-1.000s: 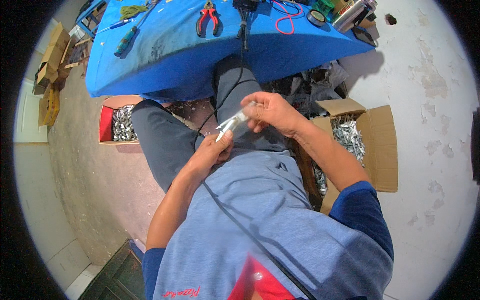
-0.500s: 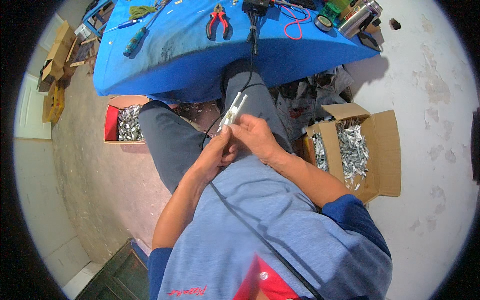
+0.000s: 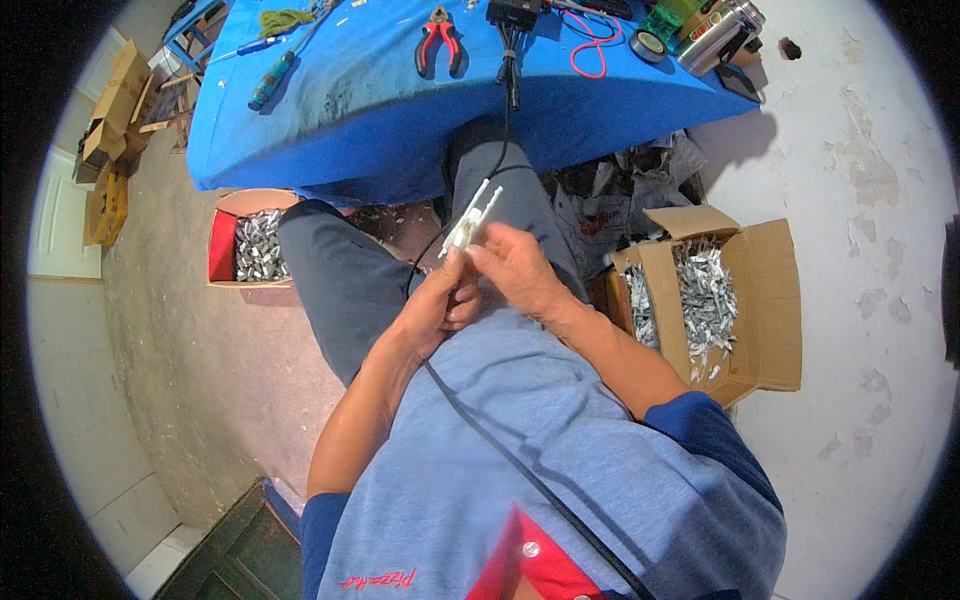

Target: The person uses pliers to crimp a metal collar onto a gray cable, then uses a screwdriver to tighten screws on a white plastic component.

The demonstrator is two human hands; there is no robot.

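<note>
Over my lap I hold a slim white plastic piece (image 3: 465, 232) with two long prongs pointing up and away from me. My left hand (image 3: 443, 302) is closed, pinching its lower end between thumb and fingers. Beside it, my right hand (image 3: 515, 266) is closed with its fingertips at the piece's right side. What sits under the fingertips is hidden. A black cable (image 3: 440, 243) runs behind the piece, from the table down past my left hand and across my shirt.
Ahead is a blue-covered table (image 3: 360, 70) with red-handled pliers (image 3: 438, 45), a screwdriver (image 3: 270, 82), tape (image 3: 648, 46) and a steel flask (image 3: 716, 40). A cardboard box (image 3: 772, 310) of small grey-white parts stands at right; a red-sided box (image 3: 222, 246) of similar parts stands at left.
The white piece has shifted slightly up and right, and its prongs look farther apart. My right hand has moved a little with it; the left keeps its pinch.
</note>
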